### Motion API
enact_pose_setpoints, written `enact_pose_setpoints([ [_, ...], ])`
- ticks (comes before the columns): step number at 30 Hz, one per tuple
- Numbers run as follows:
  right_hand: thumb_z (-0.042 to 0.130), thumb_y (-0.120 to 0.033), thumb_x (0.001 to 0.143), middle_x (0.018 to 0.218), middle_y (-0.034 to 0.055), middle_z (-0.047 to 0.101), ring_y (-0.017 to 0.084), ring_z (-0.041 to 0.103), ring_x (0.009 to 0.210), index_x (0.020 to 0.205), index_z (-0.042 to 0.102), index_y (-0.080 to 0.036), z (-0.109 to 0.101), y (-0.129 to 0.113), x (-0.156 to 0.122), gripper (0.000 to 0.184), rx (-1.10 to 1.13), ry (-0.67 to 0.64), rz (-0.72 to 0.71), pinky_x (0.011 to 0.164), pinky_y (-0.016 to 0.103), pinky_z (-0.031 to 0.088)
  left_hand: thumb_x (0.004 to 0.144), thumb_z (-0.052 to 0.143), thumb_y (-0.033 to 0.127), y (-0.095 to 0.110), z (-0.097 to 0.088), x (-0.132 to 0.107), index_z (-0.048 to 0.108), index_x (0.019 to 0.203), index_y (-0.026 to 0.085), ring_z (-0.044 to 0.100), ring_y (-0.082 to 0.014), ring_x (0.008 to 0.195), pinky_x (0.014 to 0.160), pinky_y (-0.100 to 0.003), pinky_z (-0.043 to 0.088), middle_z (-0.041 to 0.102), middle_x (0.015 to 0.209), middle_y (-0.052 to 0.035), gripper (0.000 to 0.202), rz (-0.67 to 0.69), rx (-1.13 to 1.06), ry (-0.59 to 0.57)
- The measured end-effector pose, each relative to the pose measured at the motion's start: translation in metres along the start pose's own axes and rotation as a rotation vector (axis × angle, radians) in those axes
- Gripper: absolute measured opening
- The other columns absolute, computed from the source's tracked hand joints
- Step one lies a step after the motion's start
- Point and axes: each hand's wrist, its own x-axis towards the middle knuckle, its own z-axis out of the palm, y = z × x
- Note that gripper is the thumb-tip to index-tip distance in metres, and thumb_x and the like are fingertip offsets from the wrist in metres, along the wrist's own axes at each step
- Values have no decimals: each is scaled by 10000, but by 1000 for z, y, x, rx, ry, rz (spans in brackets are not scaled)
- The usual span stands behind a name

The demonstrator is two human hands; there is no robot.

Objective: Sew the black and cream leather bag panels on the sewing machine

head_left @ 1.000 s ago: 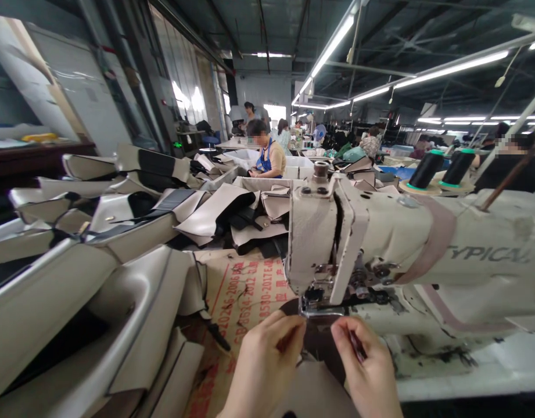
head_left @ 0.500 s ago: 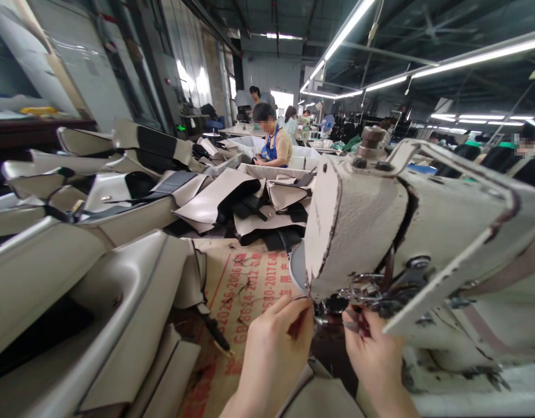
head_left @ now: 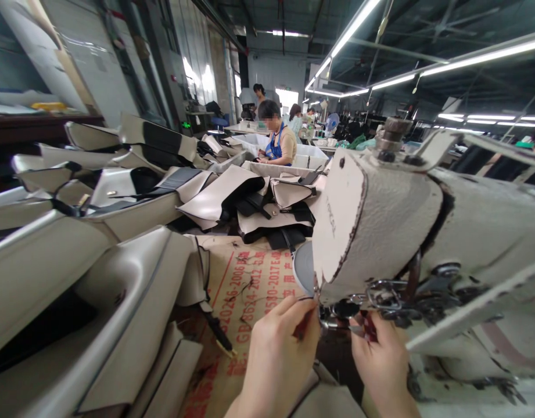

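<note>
My left hand (head_left: 281, 347) is closed in a pinch just left of the needle area, under the head of a worn cream sewing machine (head_left: 383, 215). Whatever sits between its fingertips is too small to make out. To the right of the metal presser parts (head_left: 334, 323), my right hand (head_left: 383, 363) is closed around a small dark red tool with a grey metal tip (head_left: 369, 327); its exact kind is unclear. Below and between the wrists lies a beige leather-like piece (head_left: 326, 400) with a dark edge. The needle itself is hidden.
Beige and black bag pieces (head_left: 132, 273) are heaped on the left and beyond the machine. Brown paper with red print (head_left: 236, 290) covers the table. A black strip (head_left: 218, 334) hangs over it. Behind, a person in a blue apron (head_left: 276, 142) sits by white bins (head_left: 308, 154).
The whole view has shifted slightly, so the machine and both hands appear a little further right. Both hands keep nearly the same pose beside the needle area.
</note>
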Motion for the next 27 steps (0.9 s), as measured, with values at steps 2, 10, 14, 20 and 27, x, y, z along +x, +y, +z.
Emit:
enact_pose_setpoints([
  [2, 411, -329, 870, 539, 43, 559, 173, 522, 483, 687, 542, -187, 0, -1, 1, 266, -8, 12, -9, 476, 260, 355, 809, 489, 146, -1, 0, 0, 659, 815, 197, 521, -76, 612, 557, -145, 371, 568, 690, 12, 178, -4, -10, -10],
  [10, 429, -351, 873, 527, 24, 553, 152, 508, 463, 689, 554, -169, 0, 0, 4, 288, -32, 49, -62, 461, 242, 342, 795, 498, 120, 2, 2, 2, 651, 759, 178, 534, -74, 625, 570, -139, 375, 586, 696, 12, 167, -8, -35, -2],
  [14, 410, -345, 892, 519, 17, 550, 167, 513, 464, 706, 546, -171, 1, 1, 3, 287, -43, 64, -79, 465, 250, 351, 792, 509, 120, 3, 1, 2, 656, 766, 180, 525, -70, 613, 566, -140, 371, 574, 683, 18, 162, -14, -42, 0],
  [20, 419, -353, 892, 527, 12, 558, 171, 526, 480, 709, 545, -176, 1, 0, 1, 284, -38, 62, -58, 476, 249, 363, 794, 515, 130, 0, 0, 0, 661, 790, 193, 502, -61, 585, 557, -139, 362, 550, 663, 28, 160, -10, -41, 20],
  [27, 412, -359, 887, 532, 22, 554, 136, 477, 434, 686, 553, -168, 0, -1, 3, 310, -59, 63, -52, 453, 239, 324, 777, 505, 87, 5, 0, 3, 664, 769, 176, 510, -63, 573, 538, -134, 363, 568, 651, 19, 183, -5, -30, 30],
])
